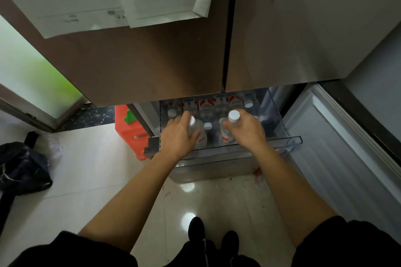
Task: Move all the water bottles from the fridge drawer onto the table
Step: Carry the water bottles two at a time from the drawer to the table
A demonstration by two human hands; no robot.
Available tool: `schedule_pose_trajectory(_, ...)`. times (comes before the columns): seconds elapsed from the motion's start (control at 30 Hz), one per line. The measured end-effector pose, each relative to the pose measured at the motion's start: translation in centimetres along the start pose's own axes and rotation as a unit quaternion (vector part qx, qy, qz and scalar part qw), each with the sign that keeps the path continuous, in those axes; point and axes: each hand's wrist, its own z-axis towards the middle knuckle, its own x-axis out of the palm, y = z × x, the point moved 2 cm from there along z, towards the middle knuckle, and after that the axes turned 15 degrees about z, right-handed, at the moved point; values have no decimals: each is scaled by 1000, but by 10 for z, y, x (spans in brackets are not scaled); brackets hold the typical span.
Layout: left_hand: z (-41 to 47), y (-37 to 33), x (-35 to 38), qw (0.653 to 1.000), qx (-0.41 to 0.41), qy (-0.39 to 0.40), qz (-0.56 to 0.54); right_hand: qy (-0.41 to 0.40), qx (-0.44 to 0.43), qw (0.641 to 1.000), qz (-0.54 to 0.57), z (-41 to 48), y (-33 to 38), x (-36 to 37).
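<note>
From the head camera, looking down the front of a fridge [152, 60], the clear plastic drawer [288, 142] at the bottom is pulled out toward the person, and both bare arms reach into it. The left hand [180, 134] has its fingers and thumb curled round the upper part of a water bottle [199, 135] at the front left of the drawer; the bottle's top is blurred and partly hidden by the fingers. The right hand [247, 132] grips a second bottle [225, 135] at the neck, just under its white cap [234, 116], at the front of the drawer to the right of the first. Both bottles are within the drawer walls; whether either is lifted off the drawer floor cannot be told. More bottles [206, 105] with red and white labels stand in a row at the back of the drawer, partly under the closed upper doors. Sheets of paper [86, 6] hang on the left upper door. A lower door [338, 147] stands open at the right. An orange plastic stool [130, 130] sits on the floor just left of the drawer, and a dark bag [21, 169] lies well to the left on the pale tiles.
</note>
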Motion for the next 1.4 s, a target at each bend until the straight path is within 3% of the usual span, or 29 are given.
schedule_pose_trajectory(0.2,-6,-9,27,980,-87,77,-160,-31,37,990,-135,-6,-18,24)
schedule_pose_trajectory(0.43,-6,-14,38,966,-84,81,-230,-29,41,997,-52,-5,-30,27)
schedule_pose_trajectory(0.6,-8,-3,34,943,-136,38,-302,-43,34,998,28,-8,-22,24)
schedule_pose_trajectory(0.73,-28,7,21,923,-179,-18,-341,-38,-27,994,101,-17,-15,22)
schedule_pose_trajectory(0.9,-67,11,-27,899,-206,-123,-366,22,-162,976,145,-34,14,22)
schedule_pose_trajectory(1.03,-120,10,-71,858,-251,-226,-387,60,-261,943,197,-59,43,33)
schedule_pose_trajectory(1.23,-241,34,-109,828,-331,-301,-338,227,-300,898,231,-132,88,89)
schedule_pose_trajectory(1.4,-365,58,-138,775,-430,-358,-294,325,-331,854,236,-230,111,147)
